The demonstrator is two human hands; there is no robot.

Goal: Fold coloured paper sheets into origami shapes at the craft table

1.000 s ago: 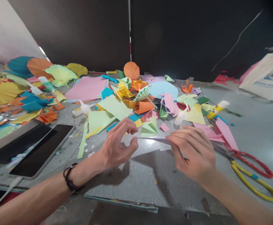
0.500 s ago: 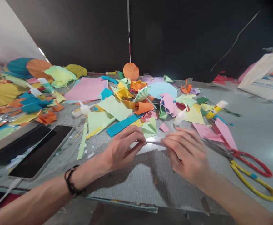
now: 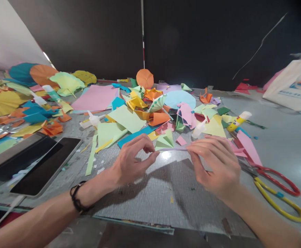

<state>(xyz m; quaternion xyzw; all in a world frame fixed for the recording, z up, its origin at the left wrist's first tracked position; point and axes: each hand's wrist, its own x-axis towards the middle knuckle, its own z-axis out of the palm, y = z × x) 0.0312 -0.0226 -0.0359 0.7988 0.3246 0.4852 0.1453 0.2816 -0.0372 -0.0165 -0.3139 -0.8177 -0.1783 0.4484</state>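
A thin, pale purple folded paper strip (image 3: 173, 149) is stretched level between my hands, seen nearly edge-on above the grey table. My left hand (image 3: 132, 160), with a dark bracelet on its wrist, holds the strip's left end by thumb and curled forefinger. At the other end, the thumb and fingertips of my right hand (image 3: 215, 165) pinch the paper; the fingers hide that end. Just beyond the strip lie a pale green folded paper (image 3: 165, 140) and a small pink paper piece (image 3: 181, 140). Scissors (image 3: 277, 187) with red and yellow handles lie right of my right hand.
Coloured paper scraps and folded shapes cover the back of the table. A glue stick (image 3: 239, 121) and a white glue bottle (image 3: 199, 130) rest among them. To the left lies a phone (image 3: 45, 167) with a cable. A white bag (image 3: 292, 84) stands at back right.
My hands have moved apart, the right one rightward and the left slightly leftward. More of the purple strip shows between them, and it sits a little higher in view.
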